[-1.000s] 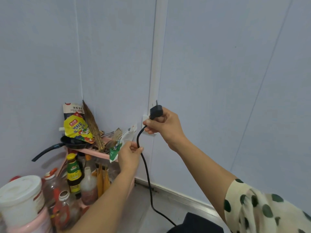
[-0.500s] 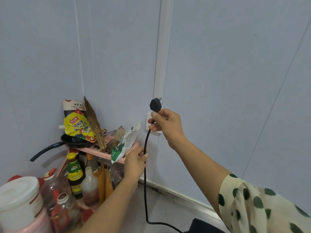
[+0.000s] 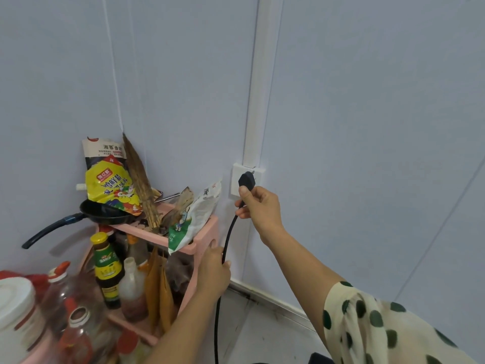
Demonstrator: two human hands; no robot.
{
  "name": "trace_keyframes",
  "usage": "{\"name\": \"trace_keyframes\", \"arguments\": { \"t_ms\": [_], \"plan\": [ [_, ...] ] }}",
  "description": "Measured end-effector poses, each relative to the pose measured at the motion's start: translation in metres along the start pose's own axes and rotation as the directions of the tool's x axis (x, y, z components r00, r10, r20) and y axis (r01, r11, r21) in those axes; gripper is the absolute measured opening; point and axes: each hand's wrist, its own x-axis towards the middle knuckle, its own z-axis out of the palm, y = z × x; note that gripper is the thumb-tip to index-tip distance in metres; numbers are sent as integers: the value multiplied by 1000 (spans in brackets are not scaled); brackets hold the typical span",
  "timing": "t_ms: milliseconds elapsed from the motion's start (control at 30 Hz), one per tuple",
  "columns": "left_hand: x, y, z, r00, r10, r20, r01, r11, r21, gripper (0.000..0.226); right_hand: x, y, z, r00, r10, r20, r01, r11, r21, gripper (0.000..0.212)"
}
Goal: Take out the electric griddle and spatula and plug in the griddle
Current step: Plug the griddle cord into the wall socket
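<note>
My right hand (image 3: 258, 206) grips the black plug (image 3: 246, 181) just below its head and holds it in front of the white wall socket (image 3: 237, 185). The plug's prongs point up and right, close to the socket face; whether they touch it I cannot tell. The black cord (image 3: 226, 248) hangs down from the plug. My left hand (image 3: 214, 271) is closed around the cord lower down, beside the pink rack's corner. The griddle itself and the spatula are out of sight; only a dark edge (image 3: 319, 358) shows at the bottom.
A pink rack (image 3: 204, 237) stands in the corner left of the socket, loaded with a black frying pan (image 3: 107, 214), sauce pouches, a white-green bag (image 3: 194, 219) and bottles (image 3: 106, 269). A white cable duct (image 3: 258, 88) runs up the wall from the socket. More bottles and a white jar (image 3: 15, 316) crowd bottom left.
My right hand has moved the plug down and right until it sits in front of the socket. My left hand has slid lower along the cord, next to the rack.
</note>
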Motion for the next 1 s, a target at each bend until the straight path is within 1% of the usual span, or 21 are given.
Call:
{"name": "trace_keyframes", "arguments": {
  "t_ms": [67, 100, 300, 400, 533, 567, 667, 733, 800, 867, 900, 967, 1000],
  "plan": [
    [3, -3, 5, 999, -7, 36, 6, 999, 40, 43, 7, 10, 1, 1000, 17, 1, -17, 1000, -16, 30],
    [5, -6, 7, 999, -10, 49, 8, 999, 48, 47, 10, 15, 2, 1000, 25, 3, -25, 999, -23, 30],
    [18, -21, 17, 991, -72, 115, 54, 988, 148, 64, 30, 43, 10, 998, 64, -14, -64, 997, -52, 31],
    [26, -30, 22, 989, -84, 119, 62, 982, 178, 69, 41, 55, 15, 997, 81, -20, -82, 994, -66, 30],
    [33, -41, 30, 988, -83, 130, 48, 966, 255, 68, 49, 69, 18, 995, 98, -36, -100, 993, -58, 31],
    [34, -43, 31, 988, -75, 133, 40, 967, 250, 69, 50, 72, 18, 994, 100, -43, -102, 993, -57, 32],
    [34, -52, 33, 991, -28, 131, 14, 994, 109, 83, 52, 79, 18, 993, 104, -63, -107, 993, -50, 33],
    [36, -55, 36, 992, -9, 130, -5, 994, 105, 88, 52, 83, 18, 993, 101, -65, -104, 994, -46, 33],
    [40, -57, 41, 991, -29, 132, 11, 992, 128, 85, 53, 86, 19, 993, 98, -66, -101, 994, -44, 32],
    [39, -54, 42, 987, -55, 148, 13, 962, 274, 74, 54, 88, 19, 993, 95, -77, -98, 994, -47, 32],
    [39, -53, 42, 988, -67, 139, 22, 952, 304, 71, 55, 89, 18, 992, 92, -83, -96, 994, -49, 31],
    [41, -54, 45, 989, -61, 135, 18, 954, 300, 71, 55, 91, 18, 992, 87, -95, -92, 994, -52, 31],
    [42, -54, 46, 988, -62, 145, 10, 941, 337, 70, 55, 91, 18, 991, 86, -103, -92, 994, -55, 31]
  ]
}}
